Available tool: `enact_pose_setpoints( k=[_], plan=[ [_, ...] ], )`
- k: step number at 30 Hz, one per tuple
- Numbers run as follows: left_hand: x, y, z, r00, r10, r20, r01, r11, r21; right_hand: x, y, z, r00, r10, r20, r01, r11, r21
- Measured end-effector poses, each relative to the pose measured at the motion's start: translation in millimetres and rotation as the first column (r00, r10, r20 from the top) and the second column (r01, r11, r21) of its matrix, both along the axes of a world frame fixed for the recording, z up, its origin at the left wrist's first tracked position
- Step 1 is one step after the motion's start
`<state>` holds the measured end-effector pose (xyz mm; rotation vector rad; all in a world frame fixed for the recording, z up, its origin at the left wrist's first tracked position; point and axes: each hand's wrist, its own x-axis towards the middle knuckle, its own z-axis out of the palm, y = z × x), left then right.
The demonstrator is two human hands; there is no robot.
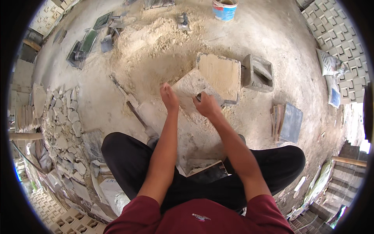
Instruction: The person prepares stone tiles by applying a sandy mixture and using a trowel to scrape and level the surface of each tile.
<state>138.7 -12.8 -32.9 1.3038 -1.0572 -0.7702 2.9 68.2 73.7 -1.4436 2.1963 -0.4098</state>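
A pale, dust-covered square plate [191, 82] is tilted in front of me, over the ground. My left hand [170, 97] is closed at its left corner and grips it there. Over the plate's lower right part is my right hand [208, 105], its fingers closed round a small dark object [199, 97] that shows only in part. Just beyond lies a square mould [218, 74] filled with pale powder, its far right edge beside a grey box-shaped frame [258, 74] with a loose bar inside.
A heap of pale sand [156, 39] spreads ahead, a long-handled tool [132, 103] at its near left. A blue and white bucket [224, 9] stands at the far side. Stacked plates [288, 121] lie right, broken stone pieces [64, 121] left. Patterned blocks [339, 35] are piled far right.
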Motion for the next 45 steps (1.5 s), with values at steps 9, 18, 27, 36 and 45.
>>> enact_pose_setpoints(
  k=[9,18,27,36,45],
  plan=[
    [69.8,4.3,5.8,0.689,-0.679,0.253,0.478,0.688,0.545,6.4,2.8,-0.7,0.922,0.364,0.131,-0.385,0.897,0.218],
    [71.8,-63.0,26.3,0.65,-0.684,0.331,0.393,0.675,0.624,25.4,-27.5,-4.6,0.958,0.204,0.2,-0.236,0.959,0.155],
    [-20.3,-189.8,22.7,0.742,-0.418,0.524,0.358,0.908,0.218,-44.3,-174.6,-10.3,0.985,0.109,0.134,-0.119,0.991,0.066],
    [-75.1,-89.3,-3.6,0.966,-0.206,-0.153,0.249,0.902,0.353,-120.2,-210.2,2.1,0.906,-0.253,0.34,0.291,0.954,-0.067],
    [-110.1,-34.0,3.9,1.0,-0.008,-0.015,0.013,0.924,0.383,-80.0,-184.6,7.5,0.903,-0.275,0.329,0.288,0.958,0.01]
  ],
)
